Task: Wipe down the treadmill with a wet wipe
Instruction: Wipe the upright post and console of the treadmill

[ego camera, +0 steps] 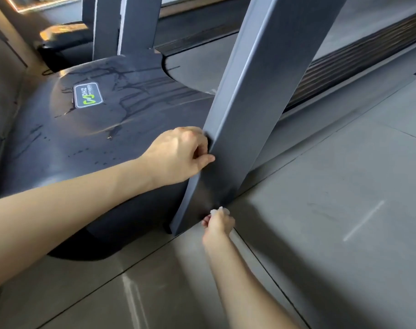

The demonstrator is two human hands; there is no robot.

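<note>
A dark grey treadmill fills the view. Its rounded motor cover (88, 129) carries a green-lettered label and wet streaks. A slanted grey upright post (257, 96) rises from the base at centre. My left hand (178, 155) grips the left edge of this post, fingers curled behind it. Lower down, at the foot of the post, my right hand (217, 224) holds a small white wet wipe (220, 211) pressed against the post's base near the floor. Most of the wipe is hidden in my fingers.
The treadmill belt (192, 70) and ribbed side rail (359, 65) run off to the upper right. A second upright (128, 24) stands at the top left. Grey floor tiles (321, 222) spread to the right and below. A beige wall (5, 74) lies on the left.
</note>
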